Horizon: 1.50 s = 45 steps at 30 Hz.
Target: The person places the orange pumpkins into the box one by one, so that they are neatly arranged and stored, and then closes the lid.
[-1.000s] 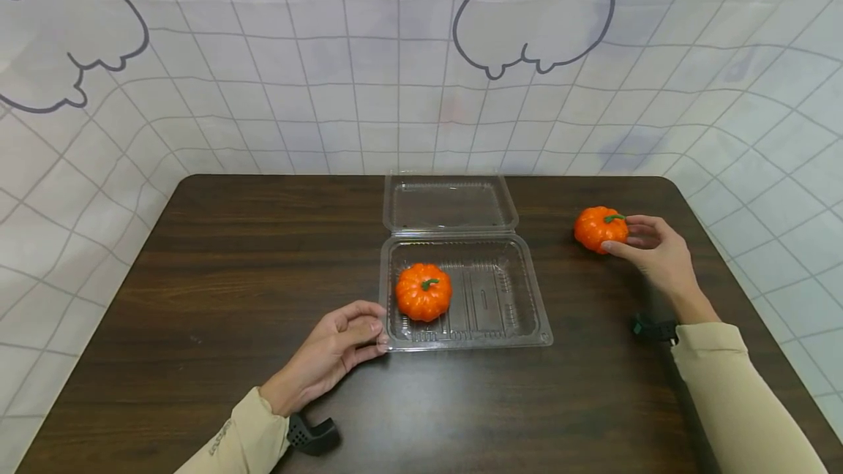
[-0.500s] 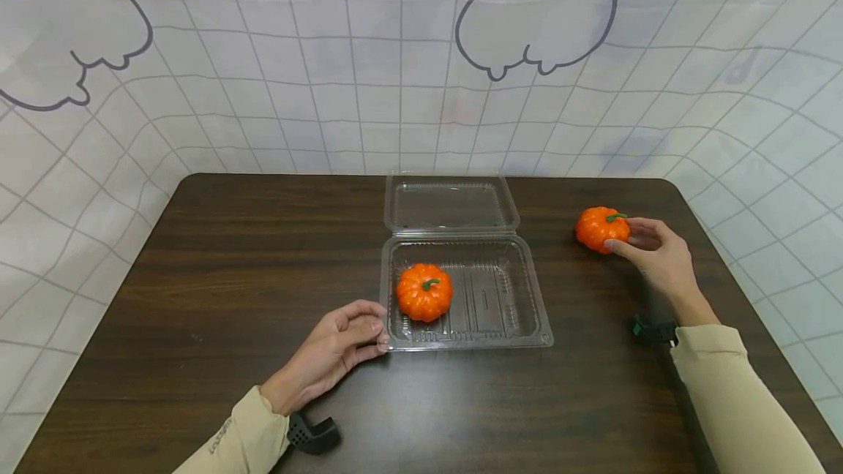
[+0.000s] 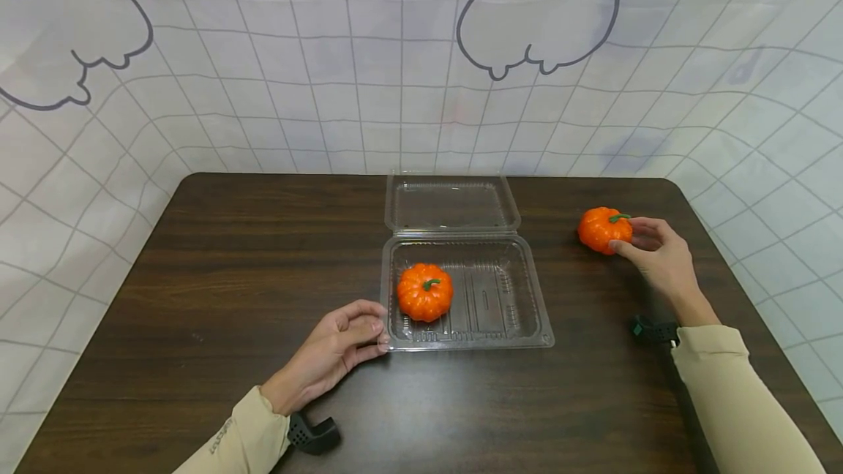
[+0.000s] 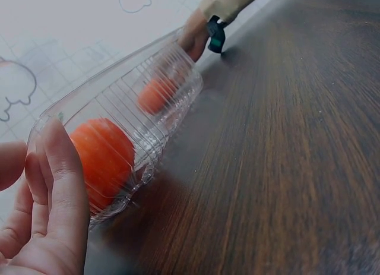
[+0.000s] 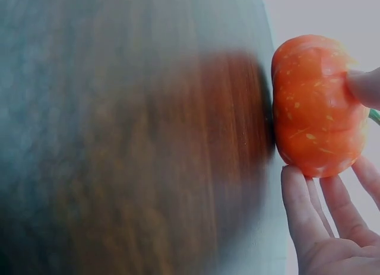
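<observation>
A clear plastic clamshell box (image 3: 490,302) lies with its lid (image 3: 451,203) folded back, away from the person. Inside, at the left end, sits a small orange toy pumpkin (image 3: 424,292) with a green stem. My left hand (image 3: 329,350) pinches the box's near left rim; in the left wrist view its fingers (image 4: 62,168) lie against the clear wall. At the far right of the table, my right hand (image 3: 661,258) grips a second orange pumpkin (image 3: 601,230). The right wrist view has the thumb on one side of this pumpkin (image 5: 314,114) and fingertips on the other.
The dark wood table (image 3: 217,276) reaches back to a white tile-patterned cloth (image 3: 303,93) with cartoon animal drawings. A black device (image 3: 314,436) is worn at the left wrist, and another (image 3: 654,330) at the right.
The right-hand pumpkin and the fingertips on it have shifted very slightly to the right. My left hand, the box and the pumpkin inside stay as they were.
</observation>
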Each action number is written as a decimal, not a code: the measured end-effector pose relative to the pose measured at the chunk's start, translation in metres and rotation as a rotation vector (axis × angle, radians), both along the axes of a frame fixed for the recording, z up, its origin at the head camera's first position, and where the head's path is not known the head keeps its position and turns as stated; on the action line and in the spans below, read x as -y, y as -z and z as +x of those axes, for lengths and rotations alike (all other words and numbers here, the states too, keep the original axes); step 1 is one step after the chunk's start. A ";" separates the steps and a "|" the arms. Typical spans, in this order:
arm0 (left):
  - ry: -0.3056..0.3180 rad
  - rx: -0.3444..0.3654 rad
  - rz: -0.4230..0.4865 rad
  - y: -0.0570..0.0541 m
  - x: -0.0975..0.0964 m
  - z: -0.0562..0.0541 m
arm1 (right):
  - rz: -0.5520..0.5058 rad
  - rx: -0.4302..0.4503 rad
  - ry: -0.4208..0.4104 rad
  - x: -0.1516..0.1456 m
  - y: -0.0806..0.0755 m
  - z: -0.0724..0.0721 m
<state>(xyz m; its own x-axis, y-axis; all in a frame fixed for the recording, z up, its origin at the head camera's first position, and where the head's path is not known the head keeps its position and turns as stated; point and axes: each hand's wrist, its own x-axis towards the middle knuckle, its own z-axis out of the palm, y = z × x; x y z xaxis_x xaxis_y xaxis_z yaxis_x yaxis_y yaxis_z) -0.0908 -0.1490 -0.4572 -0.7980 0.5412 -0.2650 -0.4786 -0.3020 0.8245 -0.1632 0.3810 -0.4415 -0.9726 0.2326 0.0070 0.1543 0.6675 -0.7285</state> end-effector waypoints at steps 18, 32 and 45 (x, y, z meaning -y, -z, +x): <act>0.008 -0.012 0.016 -0.001 0.000 0.001 | -0.011 0.025 -0.035 -0.002 0.002 0.003; 0.015 -0.010 0.005 0.000 -0.001 0.000 | -0.028 0.076 -0.059 0.000 -0.003 -0.001; 0.016 -0.009 -0.001 0.001 0.000 -0.001 | -0.004 0.085 -0.064 0.002 -0.005 0.002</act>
